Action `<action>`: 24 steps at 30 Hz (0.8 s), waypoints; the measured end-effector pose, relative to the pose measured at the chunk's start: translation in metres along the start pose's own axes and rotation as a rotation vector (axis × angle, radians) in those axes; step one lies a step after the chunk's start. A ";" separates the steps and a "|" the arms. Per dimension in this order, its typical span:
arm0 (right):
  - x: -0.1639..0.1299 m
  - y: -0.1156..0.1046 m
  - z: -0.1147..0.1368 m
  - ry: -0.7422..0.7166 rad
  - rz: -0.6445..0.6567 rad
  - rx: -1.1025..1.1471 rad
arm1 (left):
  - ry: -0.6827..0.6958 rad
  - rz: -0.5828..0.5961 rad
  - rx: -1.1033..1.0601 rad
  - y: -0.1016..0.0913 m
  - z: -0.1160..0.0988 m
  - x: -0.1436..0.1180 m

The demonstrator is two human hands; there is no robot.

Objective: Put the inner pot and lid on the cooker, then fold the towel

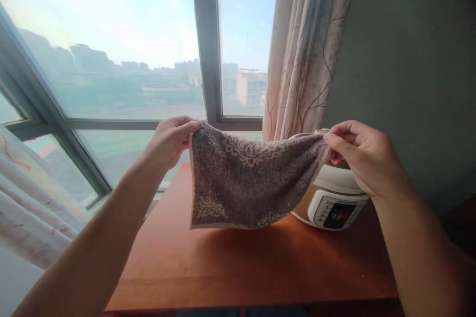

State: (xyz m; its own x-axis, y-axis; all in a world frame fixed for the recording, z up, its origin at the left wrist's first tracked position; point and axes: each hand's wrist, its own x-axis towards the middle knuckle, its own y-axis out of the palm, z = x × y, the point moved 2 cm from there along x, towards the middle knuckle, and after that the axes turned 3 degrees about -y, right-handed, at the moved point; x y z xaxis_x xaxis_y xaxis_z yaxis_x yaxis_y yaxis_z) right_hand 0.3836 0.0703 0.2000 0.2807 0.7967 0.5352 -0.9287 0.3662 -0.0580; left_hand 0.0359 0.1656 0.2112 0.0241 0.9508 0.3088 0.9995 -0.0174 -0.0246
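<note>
Head view: I have the towel (241,181) stretched in the air above the table (238,267), left hand (169,141) pinching its upper left corner, right hand (362,158) pinching the upper right. Step, as I judge it: holding the cloth spread open. Any next move needs both pinches kept so it hangs flat. Count: one towel, one cooker (332,198) behind it, one table, two curtains.

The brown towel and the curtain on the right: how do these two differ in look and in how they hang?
The towel is dark brown with pale floral borders; the curtain is pale with red branch lines. The towel is stretched between the left hand and the right hand above the table; the curtain hangs in long folds beside the window. Both are patterned cloth.
</note>
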 end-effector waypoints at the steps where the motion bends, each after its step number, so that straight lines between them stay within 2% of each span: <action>1: -0.002 0.009 0.001 -0.004 0.020 0.034 | -0.009 0.036 -0.032 0.011 -0.001 -0.005; 6: -0.012 0.062 0.004 0.020 0.168 0.166 | -0.001 0.226 -0.098 0.069 -0.003 -0.034; 10: -0.016 0.089 0.004 0.077 0.257 0.219 | 0.124 0.320 -0.020 0.096 -0.003 -0.047; 13: -0.018 0.094 0.004 0.111 0.273 0.224 | 0.233 0.334 0.045 0.100 -0.002 -0.051; 17: -0.020 0.094 0.004 0.121 0.269 0.199 | 0.272 0.383 0.091 0.103 -0.002 -0.060; 21: -0.022 0.093 0.008 0.060 0.347 0.178 | 0.291 0.303 0.146 0.103 -0.001 -0.065; 24: -0.021 0.088 0.010 -0.024 0.426 0.097 | 0.267 0.278 0.080 0.096 0.004 -0.060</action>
State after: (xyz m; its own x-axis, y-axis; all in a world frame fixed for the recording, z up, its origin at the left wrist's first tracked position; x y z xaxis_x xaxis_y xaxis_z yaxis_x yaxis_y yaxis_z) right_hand 0.2935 0.0808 0.1919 -0.1375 0.8549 0.5002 -0.9791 -0.0409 -0.1991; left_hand 0.1300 0.1080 0.1866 0.3081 0.7989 0.5165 0.9500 -0.2288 -0.2127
